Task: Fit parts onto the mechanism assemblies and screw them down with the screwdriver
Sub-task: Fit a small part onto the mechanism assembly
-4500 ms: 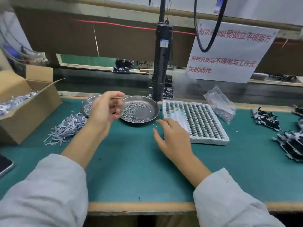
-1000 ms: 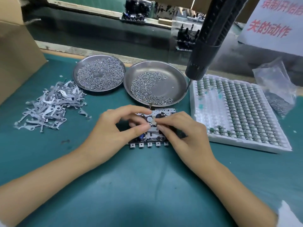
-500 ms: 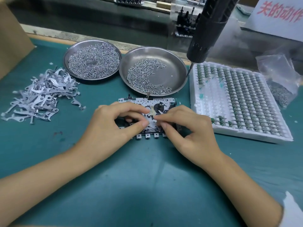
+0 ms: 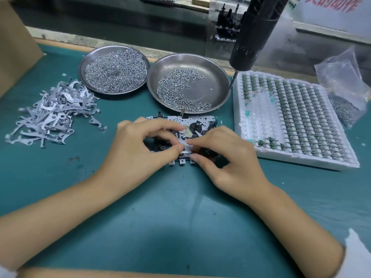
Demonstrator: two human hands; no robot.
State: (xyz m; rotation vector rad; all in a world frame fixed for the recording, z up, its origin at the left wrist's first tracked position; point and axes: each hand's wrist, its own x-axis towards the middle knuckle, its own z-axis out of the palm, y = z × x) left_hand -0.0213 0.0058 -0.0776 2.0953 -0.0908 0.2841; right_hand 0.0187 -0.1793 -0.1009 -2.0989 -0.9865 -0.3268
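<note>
Seating a small part on the mechanism, both hands pinching over the green mat (image 4: 180, 217).

The perforated silver-and-black metal mechanism assembly (image 4: 181, 121) lies at the mat's centre, the hanging black electric screwdriver (image 4: 255, 35) at two o'clock, the steel dish of loose screws (image 4: 212, 77) at twelve. Left hand (image 4: 138, 151) and right hand (image 4: 226, 159) pinch a small pale flat piece (image 4: 185, 147); best press it level before reaching for a screw.

The green bench (image 4: 180, 227) carries two screw dishes (image 4: 188, 83), metal brackets (image 4: 52, 113), a foam tray (image 4: 297, 117) and the mechanism assembly (image 4: 180, 121)
</note>
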